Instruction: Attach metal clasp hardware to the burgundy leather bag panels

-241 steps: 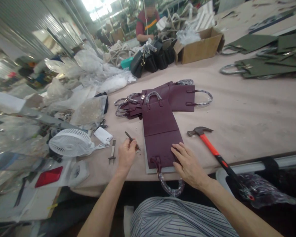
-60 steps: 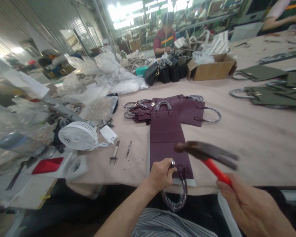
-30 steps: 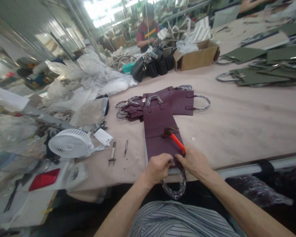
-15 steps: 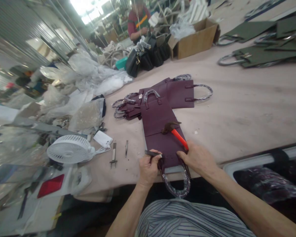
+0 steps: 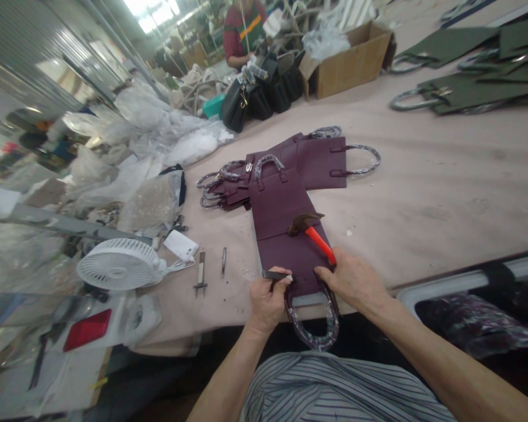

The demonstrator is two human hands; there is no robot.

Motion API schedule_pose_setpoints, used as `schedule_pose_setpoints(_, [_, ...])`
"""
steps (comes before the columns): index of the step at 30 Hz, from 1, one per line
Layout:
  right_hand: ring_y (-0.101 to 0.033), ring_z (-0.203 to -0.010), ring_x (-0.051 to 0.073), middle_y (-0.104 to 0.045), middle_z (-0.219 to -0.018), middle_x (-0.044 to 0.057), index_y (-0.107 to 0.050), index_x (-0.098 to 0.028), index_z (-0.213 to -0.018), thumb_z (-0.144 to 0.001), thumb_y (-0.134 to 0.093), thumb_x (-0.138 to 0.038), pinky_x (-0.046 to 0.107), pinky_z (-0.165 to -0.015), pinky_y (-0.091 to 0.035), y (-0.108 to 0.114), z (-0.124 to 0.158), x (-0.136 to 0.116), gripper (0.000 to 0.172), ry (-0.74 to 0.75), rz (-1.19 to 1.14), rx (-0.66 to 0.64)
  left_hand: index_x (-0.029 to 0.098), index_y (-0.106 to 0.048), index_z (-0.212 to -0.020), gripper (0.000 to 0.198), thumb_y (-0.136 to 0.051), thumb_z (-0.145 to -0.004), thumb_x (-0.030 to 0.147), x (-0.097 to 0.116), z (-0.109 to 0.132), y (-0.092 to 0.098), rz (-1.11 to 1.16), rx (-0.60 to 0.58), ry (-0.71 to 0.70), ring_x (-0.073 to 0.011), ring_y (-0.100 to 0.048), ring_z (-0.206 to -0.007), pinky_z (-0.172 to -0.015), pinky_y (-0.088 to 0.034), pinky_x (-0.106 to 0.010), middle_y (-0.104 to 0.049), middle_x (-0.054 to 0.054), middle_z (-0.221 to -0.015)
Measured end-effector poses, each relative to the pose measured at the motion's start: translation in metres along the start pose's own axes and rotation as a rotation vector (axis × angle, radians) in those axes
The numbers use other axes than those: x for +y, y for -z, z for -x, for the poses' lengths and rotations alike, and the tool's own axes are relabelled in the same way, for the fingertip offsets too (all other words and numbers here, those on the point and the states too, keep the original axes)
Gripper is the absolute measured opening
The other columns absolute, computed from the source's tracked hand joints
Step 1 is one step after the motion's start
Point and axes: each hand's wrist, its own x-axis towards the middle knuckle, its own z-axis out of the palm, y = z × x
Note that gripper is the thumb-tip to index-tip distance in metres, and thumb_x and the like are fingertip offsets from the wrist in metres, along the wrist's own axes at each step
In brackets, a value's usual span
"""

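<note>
The fingers (image 5: 264, 285) of the left hand (image 5: 267, 305) pinch a small dark tool (image 5: 273, 275) above the purple leather bag (image 5: 286, 252) on the surface (image 5: 422, 205); the open right hand (image 5: 349, 281) presses the bag, beside a red-handled hammer (image 5: 319, 237).

Hammer's handle end (image 5: 320, 238) hidden under right hand (image 5: 349, 279), co-worker (image 5: 242, 23) cut off by top edge

A flat burgundy leather bag panel (image 5: 286, 246), its plastic-wrapped handle (image 5: 317, 344) hanging past the table edge, a red-handled claw hammer (image 5: 319, 239) lying on the panel, a slim dark tool (image 5: 275, 275) held across its lower edge
</note>
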Motion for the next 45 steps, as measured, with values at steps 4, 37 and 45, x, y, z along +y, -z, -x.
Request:
schedule_pose_setpoints(4, [-0.07, -0.085, 0.03, -0.072, -0.085, 0.013, -0.06, -0.015, -0.112, -0.092, -0.054, -0.051, 0.034, -0.065, -0.04, -0.001, -0.001, 0.001, 0.042, 0.001, -0.008, 0.002, 0.018, -0.072, -0.093, 0.012, -0.062, -0.09, 0.021, -0.003, 0.002, -0.002, -0.008, 0.0, -0.035, -0.0179, -0.076, -0.082, -0.079, -0.06, -0.028, -0.079, -0.005, -0.088])
schedule_pose_setpoints(37, [-0.048, -0.051, 0.015, -0.051, -0.057, 0.0, -0.042, -0.025, -0.072, -0.099, -0.026, -0.043, 0.029, -0.053, -0.033, 0.042, 0.018, 0.023, 0.036, 0.162, -0.396, 0.125, 0.02, -0.059, -0.091, 0.007, -0.053, -0.089, 0.015, 0.004, -0.013, -0.013, -0.086, -0.167, -0.161, -0.0155, -0.062, -0.074, -0.071, -0.051, -0.025, -0.064, -0.003, -0.081])
schedule_pose_setpoints(45, [-0.042, -0.037, 0.015, -0.05, -0.048, -0.003, -0.046, -0.026, -0.074, -0.103, -0.029, -0.056, 0.031, -0.046, -0.018, 0.075, 0.069, 0.031, 0.045, 0.594, -0.048, 0.348, 0.02, -0.057, -0.088, 0.008, -0.054, -0.088, 0.013, 0.0, -0.009, -0.018, -0.09, -0.127, -0.219, -0.0155, -0.061, -0.071, -0.069, -0.049, -0.025, -0.063, -0.002, -0.079])
